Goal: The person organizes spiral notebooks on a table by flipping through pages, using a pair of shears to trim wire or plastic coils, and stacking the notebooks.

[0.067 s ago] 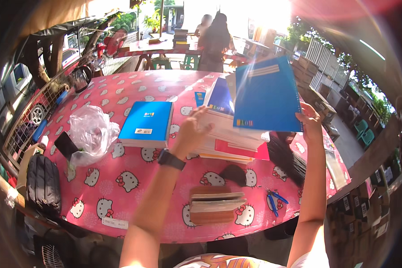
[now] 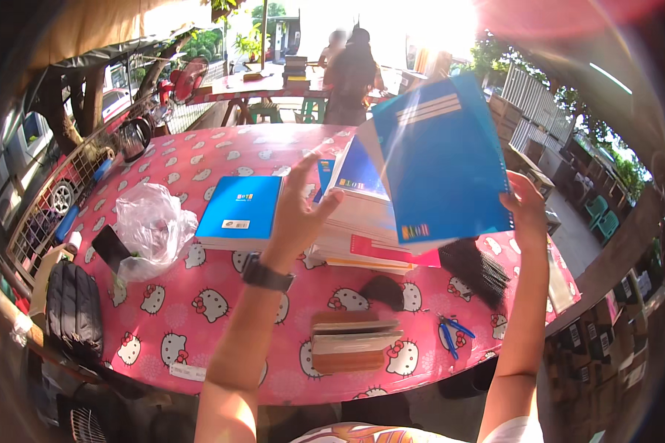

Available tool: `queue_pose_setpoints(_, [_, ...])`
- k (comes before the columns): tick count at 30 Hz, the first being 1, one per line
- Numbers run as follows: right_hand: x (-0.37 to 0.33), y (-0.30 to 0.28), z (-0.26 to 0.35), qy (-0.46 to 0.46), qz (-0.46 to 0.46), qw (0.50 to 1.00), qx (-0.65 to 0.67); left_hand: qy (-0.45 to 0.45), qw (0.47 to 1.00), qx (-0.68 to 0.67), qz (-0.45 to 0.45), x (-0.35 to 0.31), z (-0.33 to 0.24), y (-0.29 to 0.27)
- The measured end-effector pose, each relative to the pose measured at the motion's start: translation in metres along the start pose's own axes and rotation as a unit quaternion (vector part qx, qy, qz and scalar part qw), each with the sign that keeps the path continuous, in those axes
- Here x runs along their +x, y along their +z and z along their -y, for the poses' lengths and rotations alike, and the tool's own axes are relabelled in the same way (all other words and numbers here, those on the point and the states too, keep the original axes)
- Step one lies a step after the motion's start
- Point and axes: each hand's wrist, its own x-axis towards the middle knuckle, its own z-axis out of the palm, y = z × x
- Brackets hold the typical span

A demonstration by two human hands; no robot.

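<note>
Right hand (image 2: 526, 203), right of centre: thumb and fingers closed on the right edge of a blue notebook cover (image 2: 451, 162), which is raised and tilted in the upper right of the frame, its right edge lined with small holes. Left hand (image 2: 303, 210), centre: fingers spread, thumb held apart, grasping nothing; it is near the left side of a notebook stack (image 2: 358, 221), though contact cannot be told; a dark wristband (image 2: 267, 273) circles the wrist. The stack, mid-frame, shows pale page edges and a pink layer near its base, and lies partly behind the raised cover. Left of the left hand: one pile of blue notebooks (image 2: 240, 210), lying flat. Further left: one crumpled translucent plastic bag (image 2: 154, 229), one black phone (image 2: 111, 246) against its side, one black padded case (image 2: 74, 306) at the table's edge. Lower centre: one set of brown and pale slabs (image 2: 351, 360), one dark rounded piece (image 2: 383, 293) above it. Lower right: one pair of blue-handled pliers (image 2: 452, 336), lying open; above it, a bundle of black ridged strips (image 2: 474, 273). All rest on a pink tablecloth (image 2: 148, 325) printed with white cat faces.
</note>
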Motion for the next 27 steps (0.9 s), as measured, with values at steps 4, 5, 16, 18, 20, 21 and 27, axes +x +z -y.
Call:
queue_pose_setpoints(4, [-0.031, -0.012, 0.062, -0.096, 0.057, 0.987, -0.117, 0.087, 0.986, -0.031, -0.142, -0.006, -0.078, -0.027])
queue_pose_setpoints(5, [-0.039, -0.012, 0.07, -0.096, 0.054, 0.987, -0.12, 0.123, 0.982, -0.035, -0.141, -0.012, -0.085, -0.025])
queue_pose_setpoints(16, [-0.082, 0.016, 0.074, -0.036, 0.136, 0.99, -0.018, -0.15, 0.908, -0.388, -0.05, -0.103, -0.067, -0.007])
queue_pose_setpoints(18, [-0.087, 0.014, 0.063, -0.043, 0.053, 0.997, 0.032, -0.136, 0.898, -0.406, -0.099, -0.094, -0.076, -0.008])
queue_pose_setpoints(20, [-0.104, 0.021, 0.037, 0.046, 0.035, 0.996, 0.075, -0.125, 0.901, -0.401, -0.107, -0.089, -0.086, -0.016])
queue_pose_setpoints(21, [-0.109, 0.026, 0.022, 0.017, 0.076, 0.994, 0.074, -0.112, 0.905, -0.395, -0.115, -0.087, -0.089, -0.018])
queue_pose_setpoints(27, [-0.145, 0.064, -0.033, 0.121, 0.146, 0.96, 0.206, -0.114, 0.926, -0.325, -0.155, -0.098, -0.091, -0.02])
